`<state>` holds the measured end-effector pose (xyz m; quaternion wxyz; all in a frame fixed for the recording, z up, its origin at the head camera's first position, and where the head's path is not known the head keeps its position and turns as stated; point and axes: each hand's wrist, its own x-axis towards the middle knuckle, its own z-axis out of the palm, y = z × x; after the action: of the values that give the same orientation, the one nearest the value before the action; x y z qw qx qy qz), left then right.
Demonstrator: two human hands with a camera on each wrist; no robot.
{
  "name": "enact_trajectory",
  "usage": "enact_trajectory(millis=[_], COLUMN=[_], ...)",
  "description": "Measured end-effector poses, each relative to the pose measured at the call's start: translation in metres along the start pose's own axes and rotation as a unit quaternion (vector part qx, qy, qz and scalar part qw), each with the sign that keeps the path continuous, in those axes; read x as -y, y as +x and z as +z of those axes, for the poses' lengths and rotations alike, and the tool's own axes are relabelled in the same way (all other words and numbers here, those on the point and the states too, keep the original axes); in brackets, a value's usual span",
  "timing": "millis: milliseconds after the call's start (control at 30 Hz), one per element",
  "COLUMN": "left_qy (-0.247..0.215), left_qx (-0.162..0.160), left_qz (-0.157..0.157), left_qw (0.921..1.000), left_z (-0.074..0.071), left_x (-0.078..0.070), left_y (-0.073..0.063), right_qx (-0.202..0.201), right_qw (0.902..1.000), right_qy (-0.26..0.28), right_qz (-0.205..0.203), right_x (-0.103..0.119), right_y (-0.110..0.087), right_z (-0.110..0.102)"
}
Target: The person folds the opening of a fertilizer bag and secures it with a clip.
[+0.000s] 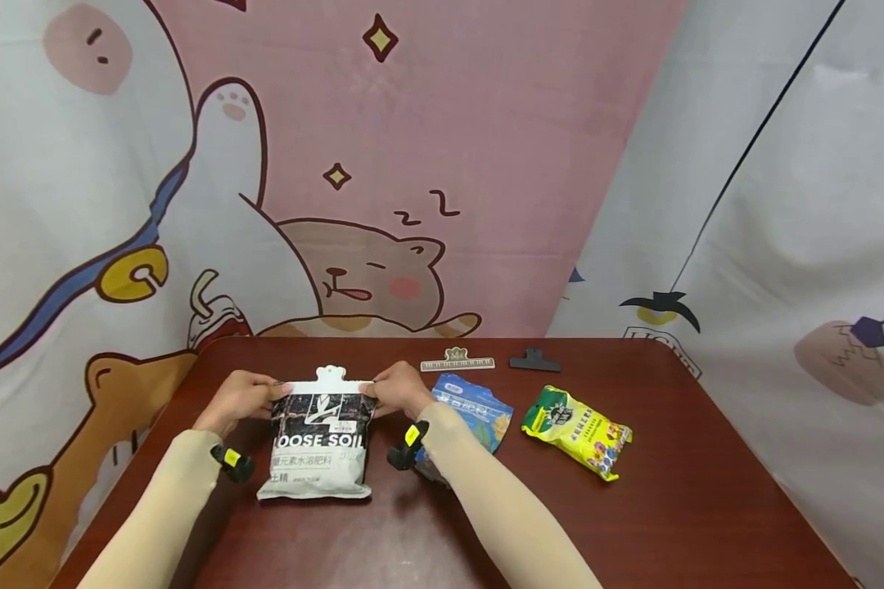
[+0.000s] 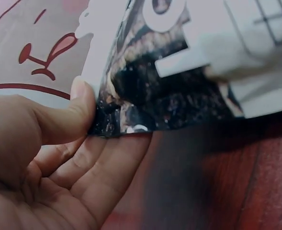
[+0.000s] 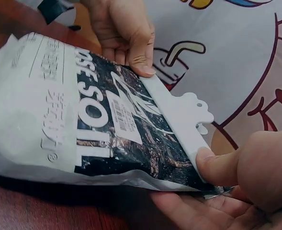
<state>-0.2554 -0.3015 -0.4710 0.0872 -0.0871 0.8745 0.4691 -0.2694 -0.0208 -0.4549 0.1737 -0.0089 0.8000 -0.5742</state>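
Both of mine are on the LOOSE SOIL fertilizer bag (image 1: 320,454), which is L of center on the table (image 1: 670,523), printed side up. Left grip (image 1: 239,399) pinches the bag's top L corner, thumb (image 2: 83,103) above, fingers (image 2: 109,172) below; right grip (image 1: 401,388) does the same at the top R corner, its thumb on the end of the white clip (image 1: 331,387). Clip bar runs across the bag's top edge, approx corner to corner. Top end looks raised off the table; bottom end seems to rest on it.

Step in hand, IMO: steadying the bag w/ clip on, prob squaring the bar along the edge. Next move calls for an even hold both sides, a quick check that the bar bites end to end, then lowering the top flat & releasing w/o tugging the clip crooked.

Nearby: blue pouch (image 1: 479,405), partly hidden by my R arm; yellow-and-green packet (image 1: 578,429) further R; ruler-marked clip (image 1: 457,364) & dark clip (image 1: 534,362) near the table's far edge, untouched.
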Motion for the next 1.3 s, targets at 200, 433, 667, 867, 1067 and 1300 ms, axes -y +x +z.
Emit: enact_trajectory(millis=[200, 433, 667, 867, 1067, 1300], left_qy=[0.027, 0.038, 0.054, 0.049, 0.045, 0.064], left_qx=[0.016, 0.034, 0.046, 0.053, 0.051, 0.032], left_qz=[-0.011, -0.022, -0.03, -0.043, -0.048, -0.057], left_qw=[0.9994, 0.9985, 0.997, 0.9964, 0.9965, 0.9958], left_z=[0.003, 0.004, 0.004, 0.006, 0.006, 0.003], left_x=[-0.002, -0.001, -0.001, -0.002, -0.002, -0.002], left_y=[0.007, 0.011, 0.012, 0.011, 0.008, 0.003], right_qx=[-0.016, -0.032, -0.06, -0.085, -0.039, 0.021], right_qw=[0.999, 0.9955, 0.985, 0.9703, 0.9672, 0.9575], right_qy=[-0.023, -0.056, -0.155, -0.224, -0.251, -0.287], right_qz=[0.035, 0.069, 0.045, 0.032, 0.003, -0.024], right_x=[0.0, 0.001, -0.001, -0.002, -0.003, 0.005], right_y=[0.003, 0.015, 0.021, 0.021, 0.021, 0.008], right_z=[0.002, -0.002, 0.0, 0.004, 0.0, -0.012])
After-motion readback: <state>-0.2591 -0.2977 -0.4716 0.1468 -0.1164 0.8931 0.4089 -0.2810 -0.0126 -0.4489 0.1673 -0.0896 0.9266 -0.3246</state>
